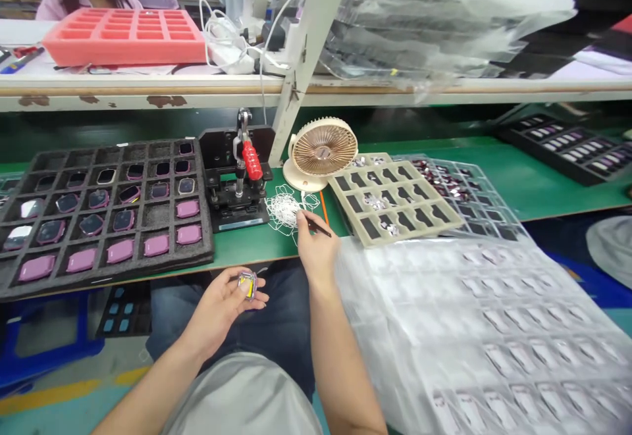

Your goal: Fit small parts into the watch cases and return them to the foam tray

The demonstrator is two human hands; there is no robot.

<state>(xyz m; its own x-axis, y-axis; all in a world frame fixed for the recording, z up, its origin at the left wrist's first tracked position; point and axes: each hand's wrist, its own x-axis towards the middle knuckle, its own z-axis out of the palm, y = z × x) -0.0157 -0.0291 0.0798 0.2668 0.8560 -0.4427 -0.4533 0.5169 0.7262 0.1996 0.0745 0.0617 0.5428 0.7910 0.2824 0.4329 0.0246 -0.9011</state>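
My left hand (224,298) holds a small watch case (247,285) above my lap, its inside turned up and showing yellow. The thumb lies over the case and the fingers support it from below. My right hand (317,245) is closed on dark tweezers (320,228), whose rear end sticks out to the right. Its fingertips are at the right side of a tangled pile of thin white rings (284,210) on the green bench. Whether the tweezers' tips grip a ring cannot be made out.
To the left lies a black foam tray (155,214) of purple watch cases. A toggle press (240,178) with a red handle and a beige fan (323,149) stand behind. At right are a beige parts tray (395,198) and plastic-covered trays (474,330). A shelf (207,93) crosses overhead.
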